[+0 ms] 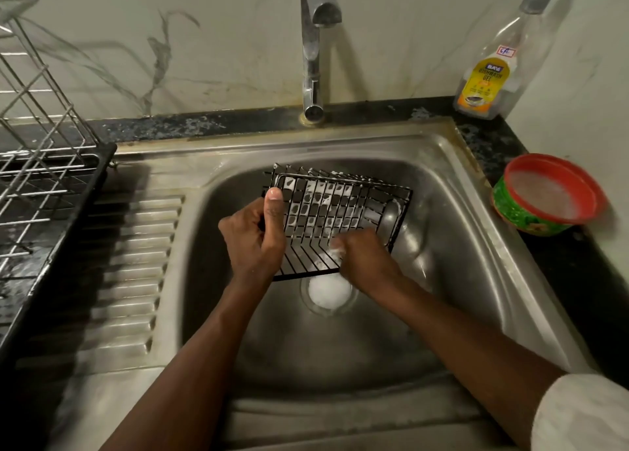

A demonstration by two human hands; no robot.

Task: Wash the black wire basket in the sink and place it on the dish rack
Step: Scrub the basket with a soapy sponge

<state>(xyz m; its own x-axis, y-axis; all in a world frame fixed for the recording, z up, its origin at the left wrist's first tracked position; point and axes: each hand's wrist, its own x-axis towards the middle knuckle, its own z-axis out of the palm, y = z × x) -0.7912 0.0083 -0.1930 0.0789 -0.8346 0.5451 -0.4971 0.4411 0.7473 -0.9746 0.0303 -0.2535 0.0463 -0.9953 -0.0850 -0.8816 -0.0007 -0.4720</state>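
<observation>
Far left there's a shiny wire dish rack (41, 178) sitting in a black tray (68, 219). Next to it is the ribbed steel drainboard (129, 263), dull and streaky.

The left hand (253, 236) is grasping the left edge of the black wire basket (340, 209), thumb pointing up along the rim. The basket is a rectangular grid of thin black wire, held tilted over the sink (459, 246) bowl, with white suds filling lots of its squares. A chrome tap (315, 42) stands behind it, and a blob of foam (329, 292) sits in the round drain just below.

The right hand (367, 260) is pressed to the basket's lower right part, fingers curled round a foamy wad (337, 250). It's too blurred to say what that is.

On the speckled black tabletop (493, 141) at the right is a clear plastic pump bottle (490, 76) with a yellow dishwash gel label. Nearer stands a round green tub (548, 195) with a red rim, holding something pale and cloudy.
</observation>
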